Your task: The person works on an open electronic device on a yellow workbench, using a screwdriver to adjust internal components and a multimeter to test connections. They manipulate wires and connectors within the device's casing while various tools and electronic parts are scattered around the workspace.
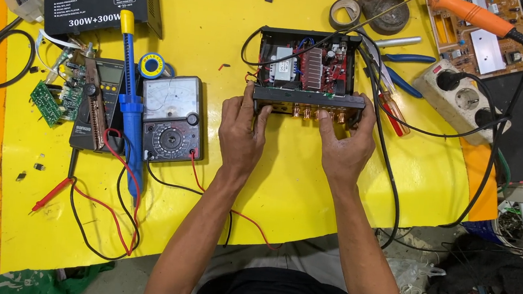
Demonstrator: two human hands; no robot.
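The left hand (242, 132) lies palm down on the yellow tabletop (308, 190), its fingers curled up onto the near left corner of the open black metal amplifier chassis (310, 68), thumb against the front panel; it grips that corner. The right hand (343, 145) mirrors it, fingers hooked over the near right corner and fingertips touching the row of copper-coloured knobs (316, 113) along the panel. The chassis sits directly beyond both hands, lidless, showing a red circuit board and a silver transformer inside.

Just left of the left hand is a grey analogue multimeter with a round dial (171, 118), its red test lead (96, 201) trailing over the tabletop. Beside that lies a blue desoldering pump with a yellow tip (129, 96). Right of the chassis are blue-handled pliers (403, 68) and a white power strip (458, 95).
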